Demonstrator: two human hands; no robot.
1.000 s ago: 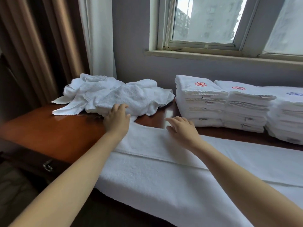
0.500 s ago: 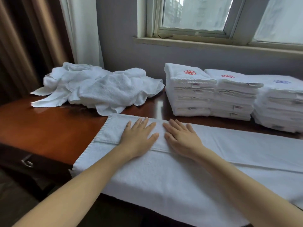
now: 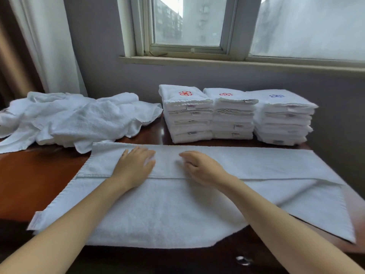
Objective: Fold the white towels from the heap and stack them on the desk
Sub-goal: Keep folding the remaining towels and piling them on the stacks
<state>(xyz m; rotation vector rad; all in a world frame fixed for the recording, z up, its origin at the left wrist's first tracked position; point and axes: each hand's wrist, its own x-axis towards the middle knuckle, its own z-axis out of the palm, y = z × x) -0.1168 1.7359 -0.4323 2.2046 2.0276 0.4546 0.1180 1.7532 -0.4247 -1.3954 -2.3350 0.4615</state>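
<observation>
Left fingers [image 3: 141, 153]: straight and close together, laid flat on the towel's folded flap, tips pointing to the far edge.
Left hand [image 3: 134, 169]: palm down on the flap, its heel across the flap's hem; it holds nothing.
Right fingers [image 3: 184, 154]: forefinger stretched forward on the cloth, the others bent under at the knuckles; the hand is blurred, so whether they pinch the cloth cannot be told.
Right hand [image 3: 203, 171]: on the flap just beside the left hand, a narrow strip of cloth between the two.
Left forearm [image 3: 79, 224]: bare, entering from the lower left corner and crossing the towel's near layer.
Right forearm [image 3: 276, 222]: bare, entering from the lower right corner, likewise over the near layer.
Towel [image 3: 177, 218]: white, spread lengthwise along the near side of the desk; its far long side is folded toward the person, the hem running across under both hands.
Heap [image 3: 79, 119]: crumpled, unfolded white towels at the far left of the desk, the front edge just beyond the towel's far left corner.
Stacks [image 3: 233, 117]: three piles of folded white towels side by side at the wall, right of the heap; the top towels bear a red, a red and a blue emblem.
Desk [image 3: 39, 175]: polished reddish-brown wood, bare left of the towel.
Knob [image 3: 243, 260]: metal, blurred, on the desk front below the towel.
Window [image 3: 187, 22]: above the stacks, with a pale sill [image 3: 237, 63].
Curtain [image 3: 49, 46]: white, hanging at the left behind the heap.
</observation>
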